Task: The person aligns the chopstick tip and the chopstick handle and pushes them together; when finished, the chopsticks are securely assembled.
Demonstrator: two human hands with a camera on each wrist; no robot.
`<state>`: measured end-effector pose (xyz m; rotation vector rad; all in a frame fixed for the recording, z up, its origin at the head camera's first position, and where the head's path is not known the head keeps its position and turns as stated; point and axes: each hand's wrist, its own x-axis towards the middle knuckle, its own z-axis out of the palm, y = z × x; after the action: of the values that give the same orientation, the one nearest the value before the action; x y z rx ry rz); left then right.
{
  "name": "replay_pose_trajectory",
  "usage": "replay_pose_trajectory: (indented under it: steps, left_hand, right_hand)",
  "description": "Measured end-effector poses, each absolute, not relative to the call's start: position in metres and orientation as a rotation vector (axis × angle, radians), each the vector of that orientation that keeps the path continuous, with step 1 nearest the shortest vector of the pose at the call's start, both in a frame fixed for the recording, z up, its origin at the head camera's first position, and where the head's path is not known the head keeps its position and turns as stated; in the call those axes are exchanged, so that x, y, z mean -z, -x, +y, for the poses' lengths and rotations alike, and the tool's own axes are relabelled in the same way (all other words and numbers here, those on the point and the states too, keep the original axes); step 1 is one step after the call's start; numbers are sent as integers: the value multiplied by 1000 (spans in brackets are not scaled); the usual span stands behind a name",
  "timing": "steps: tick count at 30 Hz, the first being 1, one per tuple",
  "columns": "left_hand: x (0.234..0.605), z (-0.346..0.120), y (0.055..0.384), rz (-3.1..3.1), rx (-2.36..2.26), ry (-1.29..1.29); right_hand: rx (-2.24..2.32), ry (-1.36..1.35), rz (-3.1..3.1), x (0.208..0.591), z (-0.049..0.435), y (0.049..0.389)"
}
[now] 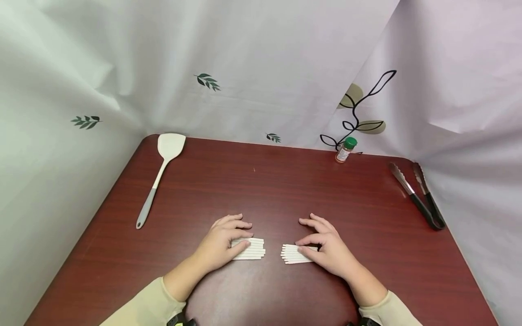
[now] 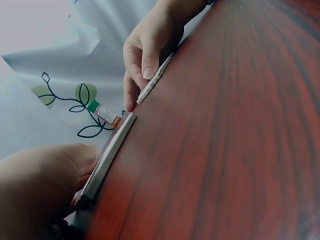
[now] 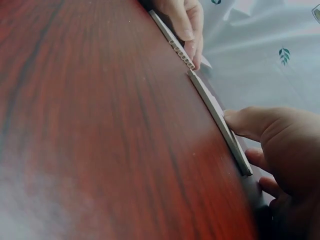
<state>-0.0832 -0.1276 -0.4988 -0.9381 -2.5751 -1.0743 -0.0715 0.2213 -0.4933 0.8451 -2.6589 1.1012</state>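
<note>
Two flat groups of white straws lie side by side on the dark red table, with a gap between them. My left hand (image 1: 222, 242) rests over the left straws (image 1: 254, 249), its thumb lying on them and its other fingers spread loosely beyond. My right hand (image 1: 326, 246) touches the right straws (image 1: 295, 254) with thumb and index finger, the other fingers extended past them. Hollow ends of the left straws (image 3: 181, 54) show in the right wrist view. Each palm hides the outer end of its group in the head view.
A white spatula (image 1: 171, 146) with a grey handle lies at the back left. A green-capped spice jar (image 1: 344, 153) stands near the back edge. Metal tongs (image 1: 424, 203) with black handles lie at the right edge. A pale leaf-patterned curtain (image 1: 244, 68) surrounds the table (image 1: 277, 190).
</note>
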Motion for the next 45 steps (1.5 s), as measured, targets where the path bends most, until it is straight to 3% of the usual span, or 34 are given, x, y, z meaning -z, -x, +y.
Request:
replay_pose_trajectory:
  steps: [45]
  left_hand:
    - [497,-120,82,-2686,1076,804]
  right_hand:
    - [-1185,-735,-2712,492,217,69]
